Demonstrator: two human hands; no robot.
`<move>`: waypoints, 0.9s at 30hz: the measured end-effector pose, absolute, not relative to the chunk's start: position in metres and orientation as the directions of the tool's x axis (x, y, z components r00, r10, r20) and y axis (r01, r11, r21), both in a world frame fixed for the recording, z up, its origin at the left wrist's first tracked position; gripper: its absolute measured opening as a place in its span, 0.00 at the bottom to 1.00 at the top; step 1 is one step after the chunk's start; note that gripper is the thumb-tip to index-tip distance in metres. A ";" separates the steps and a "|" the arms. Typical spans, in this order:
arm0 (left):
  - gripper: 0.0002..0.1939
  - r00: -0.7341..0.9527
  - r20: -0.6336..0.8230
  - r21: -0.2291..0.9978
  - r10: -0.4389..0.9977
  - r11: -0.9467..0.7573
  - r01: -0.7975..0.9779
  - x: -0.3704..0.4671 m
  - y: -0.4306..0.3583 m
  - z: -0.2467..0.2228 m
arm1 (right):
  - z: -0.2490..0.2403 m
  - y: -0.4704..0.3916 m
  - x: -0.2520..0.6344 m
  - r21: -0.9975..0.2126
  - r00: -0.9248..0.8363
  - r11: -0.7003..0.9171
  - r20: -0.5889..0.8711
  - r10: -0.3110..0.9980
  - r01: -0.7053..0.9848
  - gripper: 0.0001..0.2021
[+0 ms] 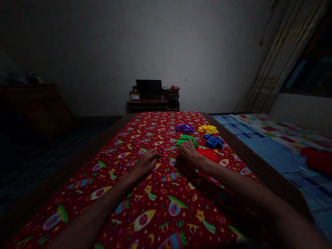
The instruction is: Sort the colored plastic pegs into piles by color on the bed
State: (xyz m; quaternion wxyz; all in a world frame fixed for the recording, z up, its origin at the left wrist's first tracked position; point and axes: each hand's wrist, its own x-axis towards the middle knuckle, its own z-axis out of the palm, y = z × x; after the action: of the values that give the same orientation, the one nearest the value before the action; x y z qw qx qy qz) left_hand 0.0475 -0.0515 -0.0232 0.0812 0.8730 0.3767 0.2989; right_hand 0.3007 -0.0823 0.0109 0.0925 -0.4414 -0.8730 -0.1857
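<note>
Several colored pieces lie in piles on the red patterned cloth (160,193). My right hand (188,152) is at the near edge of the green pile (187,138), its fingers curled downward; what they hold, if anything, is hidden. A red pile (209,155) is just right of that hand, partly behind the wrist. Beyond are the purple pile (185,129), the yellow pile (208,129) and the blue pile (213,141). My left hand (148,161) rests on the cloth to the left of the piles, fingers bent and pointing right, their undersides too dark to make out.
A dark monitor (149,89) stands on a small desk (147,102) against the far wall. To the right is a bed surface with a checked blue cover (259,148) and a red item (317,160). A wooden cabinet (33,110) is at the left.
</note>
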 end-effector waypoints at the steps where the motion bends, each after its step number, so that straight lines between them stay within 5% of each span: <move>1: 0.11 0.539 0.463 0.367 0.704 -0.705 0.606 0.047 -0.052 -0.023 | 0.006 -0.081 0.300 0.273 -0.610 0.546 0.343 0.714 0.792 0.12; 4: 0.11 0.548 0.467 0.361 0.693 -0.716 0.598 0.048 -0.052 -0.023 | -0.003 -0.078 0.296 0.292 -0.590 0.514 0.345 0.730 0.807 0.13; 10: 0.11 0.558 0.494 0.340 0.666 -0.739 0.581 0.049 -0.052 -0.023 | 0.019 -0.072 0.295 0.108 -0.423 0.411 0.310 0.852 0.905 0.14; 21: 0.12 0.553 0.491 0.351 0.673 -0.734 0.582 0.048 -0.055 -0.020 | 0.073 -0.048 0.326 0.056 -0.177 0.168 0.338 0.924 0.984 0.15; 27: 0.12 0.552 0.496 0.356 0.670 -0.737 0.574 0.046 -0.052 -0.023 | 0.096 -0.060 0.361 -0.164 -0.033 0.143 0.540 0.841 0.976 0.26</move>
State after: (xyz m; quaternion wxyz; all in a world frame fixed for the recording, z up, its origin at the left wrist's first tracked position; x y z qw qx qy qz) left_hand 0.0463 -0.0521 -0.0232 0.0763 0.8776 0.3544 0.3136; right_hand 0.3613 -0.0600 0.0963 0.2669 -0.6422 -0.7074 -0.1262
